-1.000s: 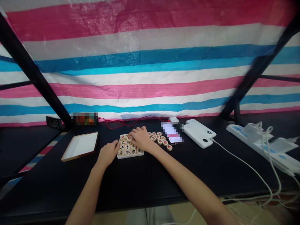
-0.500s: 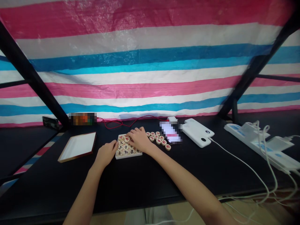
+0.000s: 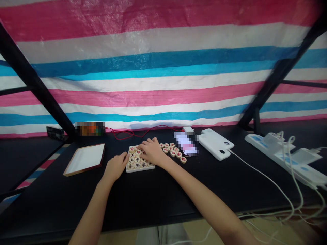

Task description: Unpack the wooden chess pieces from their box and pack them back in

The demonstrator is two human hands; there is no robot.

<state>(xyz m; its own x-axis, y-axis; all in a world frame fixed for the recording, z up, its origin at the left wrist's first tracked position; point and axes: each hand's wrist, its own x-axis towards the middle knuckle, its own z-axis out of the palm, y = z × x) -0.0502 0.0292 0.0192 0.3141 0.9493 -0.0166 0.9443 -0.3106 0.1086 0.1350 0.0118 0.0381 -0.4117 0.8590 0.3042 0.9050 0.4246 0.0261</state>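
A shallow white box [image 3: 141, 170] on the black table holds rows of round Chinese chess pieces, with black characters in the near rows and red ones at the back. My left hand [image 3: 114, 168] is closed at the box's left wall, thumb and fingers against its edge. Over the box's right half lies my right hand [image 3: 153, 152], fingers bent down, fingertips on a red-marked Chinese chess piece [image 3: 138, 152] in the back part. The pieces beneath that palm are hidden. Several loose red-marked pieces [image 3: 173, 153] lie in slanting rows just right of the box.
An upturned lid [image 3: 85, 159] with a white inside lies to the left. Behind the loose pieces is a phone [image 3: 186, 143]; a white device [image 3: 216, 144] and a power strip [image 3: 286, 160] with trailing cables are at right. A red cable [image 3: 127, 135] runs along the back.
The red-marked piece under my right fingertips has shifted slightly and sits lower in the box. My left hand stays at the box's edge.
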